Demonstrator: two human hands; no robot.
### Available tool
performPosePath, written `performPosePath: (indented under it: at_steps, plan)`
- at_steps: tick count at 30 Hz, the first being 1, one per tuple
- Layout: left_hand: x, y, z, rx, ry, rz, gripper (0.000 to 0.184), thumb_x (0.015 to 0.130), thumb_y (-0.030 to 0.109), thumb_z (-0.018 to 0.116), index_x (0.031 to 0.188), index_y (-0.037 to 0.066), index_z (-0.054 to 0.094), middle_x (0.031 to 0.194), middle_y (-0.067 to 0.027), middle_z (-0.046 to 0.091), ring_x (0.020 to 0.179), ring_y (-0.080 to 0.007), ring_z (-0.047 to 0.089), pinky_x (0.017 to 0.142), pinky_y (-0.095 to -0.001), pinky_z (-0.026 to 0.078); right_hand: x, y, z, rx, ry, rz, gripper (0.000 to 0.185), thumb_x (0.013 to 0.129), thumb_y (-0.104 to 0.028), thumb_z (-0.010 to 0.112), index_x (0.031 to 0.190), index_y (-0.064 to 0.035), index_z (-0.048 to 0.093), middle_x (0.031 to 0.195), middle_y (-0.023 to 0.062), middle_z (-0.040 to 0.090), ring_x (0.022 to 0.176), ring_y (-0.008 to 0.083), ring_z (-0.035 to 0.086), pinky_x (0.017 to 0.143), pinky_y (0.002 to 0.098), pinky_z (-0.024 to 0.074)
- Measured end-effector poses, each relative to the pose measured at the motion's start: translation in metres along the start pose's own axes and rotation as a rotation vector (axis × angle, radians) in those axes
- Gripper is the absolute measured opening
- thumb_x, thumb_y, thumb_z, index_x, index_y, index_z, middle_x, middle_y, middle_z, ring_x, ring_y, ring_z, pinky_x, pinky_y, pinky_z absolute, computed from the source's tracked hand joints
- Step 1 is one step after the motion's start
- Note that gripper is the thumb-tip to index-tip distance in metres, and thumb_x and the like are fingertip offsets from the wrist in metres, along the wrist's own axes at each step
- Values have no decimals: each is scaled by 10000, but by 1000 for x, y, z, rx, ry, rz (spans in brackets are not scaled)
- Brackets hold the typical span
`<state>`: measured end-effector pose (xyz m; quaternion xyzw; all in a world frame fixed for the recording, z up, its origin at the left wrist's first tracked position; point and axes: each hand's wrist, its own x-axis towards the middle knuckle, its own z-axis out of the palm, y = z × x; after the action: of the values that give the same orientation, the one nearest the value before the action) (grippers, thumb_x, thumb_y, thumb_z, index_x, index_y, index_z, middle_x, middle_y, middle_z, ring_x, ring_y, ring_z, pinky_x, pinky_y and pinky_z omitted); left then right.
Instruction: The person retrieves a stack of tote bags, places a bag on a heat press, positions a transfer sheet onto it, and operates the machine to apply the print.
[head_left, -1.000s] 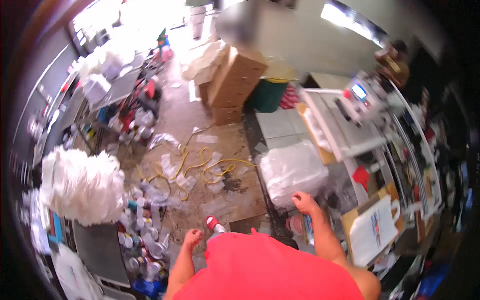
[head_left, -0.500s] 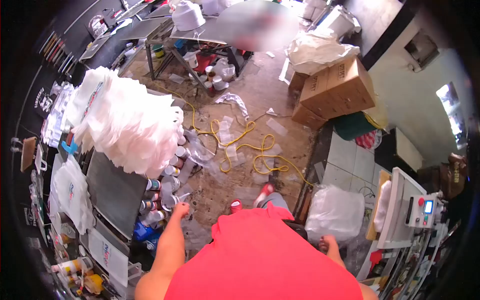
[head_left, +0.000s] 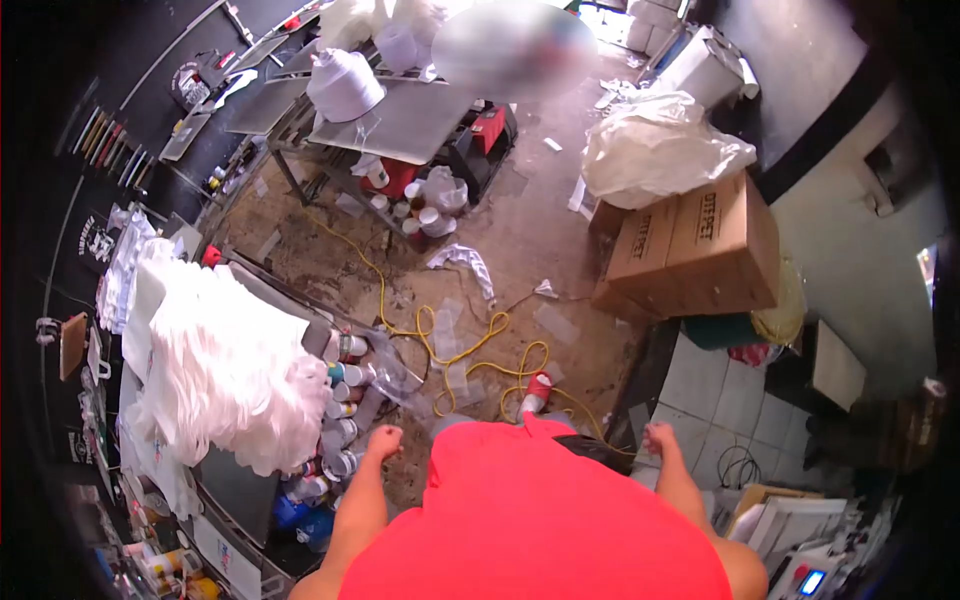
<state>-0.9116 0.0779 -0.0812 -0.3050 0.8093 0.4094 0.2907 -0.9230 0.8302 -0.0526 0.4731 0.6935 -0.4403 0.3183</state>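
Note:
My left hand (head_left: 386,441) hangs in the air at my side, its fingers curled with nothing seen in them. Nearest to it are the jars and bottles (head_left: 342,432) along the edge of the left bench, which it does not touch. A large stack of white fabric pieces (head_left: 230,370) lies on that bench. On the other side, my right hand (head_left: 657,438) is also loosely closed and holds nothing that I can see. It hangs above the edge of the tiled floor (head_left: 690,385). One red shoe (head_left: 538,392) shows ahead of my red shirt.
A yellow cord (head_left: 470,350) loops across the stained floor ahead. Brown cartons (head_left: 695,250) topped with crumpled plastic (head_left: 660,150) stand on the right. Further off, a table (head_left: 400,125) bears a white thread cone (head_left: 343,88). A machine with a lit display (head_left: 812,582) sits at lower right.
My view has moved forward, so the bench and the machine sit lower in view. Both hands have swung, the right one forward. The clear plastic-wrapped bundle at right has dropped out of sight.

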Motion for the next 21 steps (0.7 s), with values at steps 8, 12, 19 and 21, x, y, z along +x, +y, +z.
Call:
performPosePath:
  at_steps: [8,12,19,21]
  plan:
    - [29,197,18,-44,-63,-165,333,897,264,623,1057,-21,687,974,-151,699,759,-264,732,632,-365,593,88,-300,-27,-153,41,-446,126,844,-203,604,874,-84,634,703,50,608,500,159,558,426,297,439]
    - [78,233,29,231,-189,-128,329,917,298,582,1107,51,690,881,-120,722,704,-223,733,551,-339,549,204,-372,-1,-160,154,-661,183,825,-230,622,901,-65,650,715,51,625,514,154,558,463,297,455]
    - [274,373,-29,181,-162,-92,288,898,296,551,971,74,720,747,-71,712,629,-168,693,511,-309,512,180,-532,-5,-394,98,-234,267,823,-294,623,869,-46,712,727,65,672,594,157,624,492,329,501]
    - [329,446,-55,136,-270,-87,297,887,337,565,959,88,709,749,-55,694,588,-150,649,493,-301,493,216,-566,1,-379,183,-319,305,824,-339,641,933,-66,723,744,81,688,605,185,642,521,355,537]
